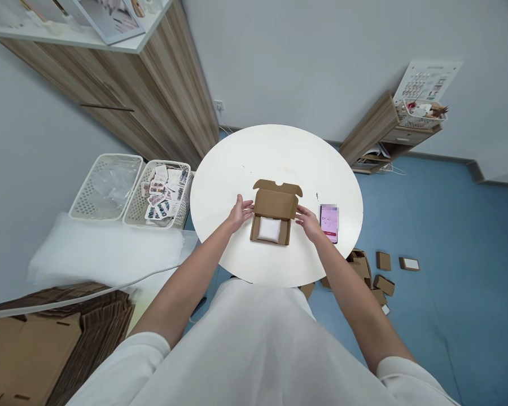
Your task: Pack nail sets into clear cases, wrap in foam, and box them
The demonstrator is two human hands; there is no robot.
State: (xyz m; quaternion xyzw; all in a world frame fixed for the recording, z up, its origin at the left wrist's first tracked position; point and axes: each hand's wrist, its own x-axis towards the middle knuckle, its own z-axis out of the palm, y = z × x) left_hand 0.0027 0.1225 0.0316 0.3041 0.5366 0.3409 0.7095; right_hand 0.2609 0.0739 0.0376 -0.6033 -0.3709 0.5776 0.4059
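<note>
A small brown cardboard box lies on the round white table with its lid raised at the back. A white padded item sits inside the tray part. My left hand touches the box's left side with fingers stretched toward it. My right hand rests against the box's right side, fingers extended along the edge. A phone with a pink screen lies on the table just right of my right hand.
Two white baskets stand left of the table; one holds several small cards. Flat cardboard sheets pile at lower left. Folded small boxes lie on the blue floor at right. Wooden cabinets stand behind.
</note>
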